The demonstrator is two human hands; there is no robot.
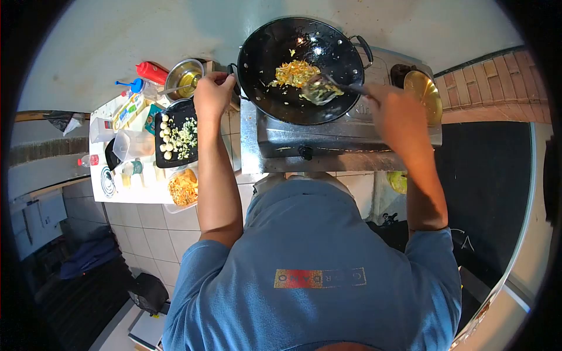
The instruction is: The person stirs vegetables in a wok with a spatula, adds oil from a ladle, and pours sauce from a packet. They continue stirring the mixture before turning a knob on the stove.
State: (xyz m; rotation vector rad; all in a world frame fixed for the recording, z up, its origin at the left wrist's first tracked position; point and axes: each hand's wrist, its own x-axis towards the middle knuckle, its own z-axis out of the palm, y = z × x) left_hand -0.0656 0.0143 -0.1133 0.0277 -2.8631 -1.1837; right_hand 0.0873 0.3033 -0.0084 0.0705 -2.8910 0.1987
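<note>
A black two-handled wok (260,96) sits on a steel gas stove (275,140). My left hand (212,93) is closed on the wok's left handle. In my right hand (393,111), slightly blurred, is the dark handle of a spatula (321,90). The spatula's metal blade rests in the wok at the right edge of a heap of shredded vegetables (295,73), orange and pale yellow. Small bits of food stick to the wok's inner wall.
On the white table (140,190) at left stand a black tray (175,158) of chopped greens and pale round pieces, a steel bowl (186,76) of yellow liquid, a red bottle (152,72) and a container of shredded vegetables (184,188). A golden pan lid (426,96) leans right of the wok.
</note>
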